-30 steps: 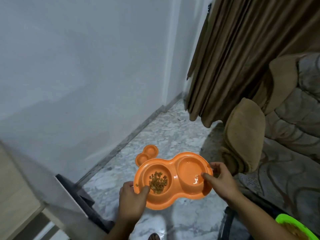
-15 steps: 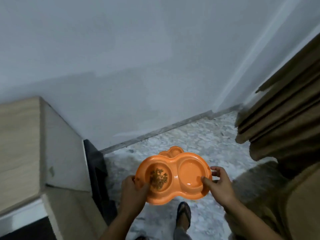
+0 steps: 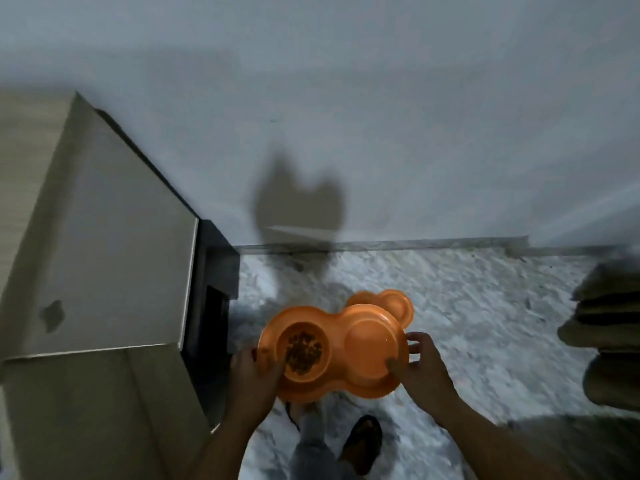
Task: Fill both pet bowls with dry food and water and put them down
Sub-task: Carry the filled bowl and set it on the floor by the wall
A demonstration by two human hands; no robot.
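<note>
Both hands, left (image 3: 254, 372) and right (image 3: 420, 367), grip the rims of the bowl (image 3: 334, 348), held above the floor (image 3: 450, 306). Kibble (image 3: 304, 348) fills its left well. Advise lowering level beside the second bowl (image 3: 388, 301).

there is one view, from a wide-angle camera on the person's head. it looks steeply down and forward, past the left hand (image 3: 252, 377) and right hand (image 3: 420, 370) held close below, to the marble floor (image 3: 450, 306) and the feet. the wall (image 3: 346, 116) ahead fills the upper half. straight edges bend near the borders, and the frame is blurred.
</note>
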